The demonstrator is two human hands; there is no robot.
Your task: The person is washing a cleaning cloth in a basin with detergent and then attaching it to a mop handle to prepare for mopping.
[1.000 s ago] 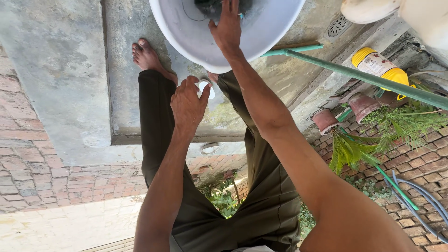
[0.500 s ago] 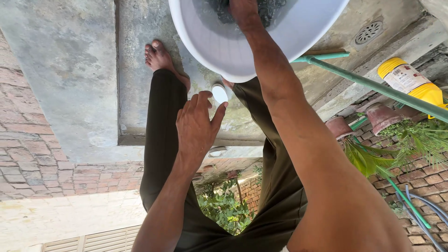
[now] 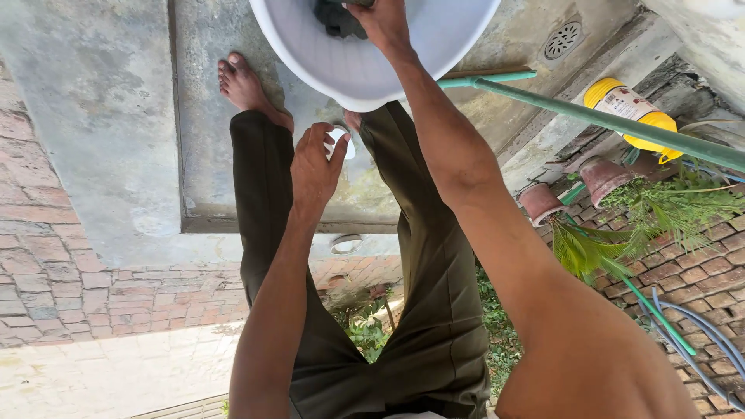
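On the concrete slab, a round white plastic basin [image 3: 357, 74] holds dark wet cloth [image 3: 334, 19].
Right hand [image 3: 380, 23] grips the cloth inside; soaked, it looks limp, heavy and slippery, best bunched in a fist. Left hand [image 3: 314, 167] hangs loosely curled, empty, above a small white cap [image 3: 345, 143].

1. Right grip [image 3: 380, 23] reaches into the basin [image 3: 326, 62], at a wet cloth [image 3: 334, 17] lying in it, top of view.
2. Left grip [image 3: 313, 167] below the basin, over the gap between the two legs.
3. Small round lid [image 3: 342, 145] just ahead of the left grip's fingertips, on the concrete slab [image 3: 101, 101].
4. Bare foot [image 3: 242, 84] left of the basin, on the slab.
5. Right of the right grip: a pipe [image 3: 590, 116]; a bottle [image 3: 632, 112] behind the pipe; two clay pots [image 3: 574, 190] and plants [image 3: 660, 209] nearer, on brick paving [image 3: 62, 295].
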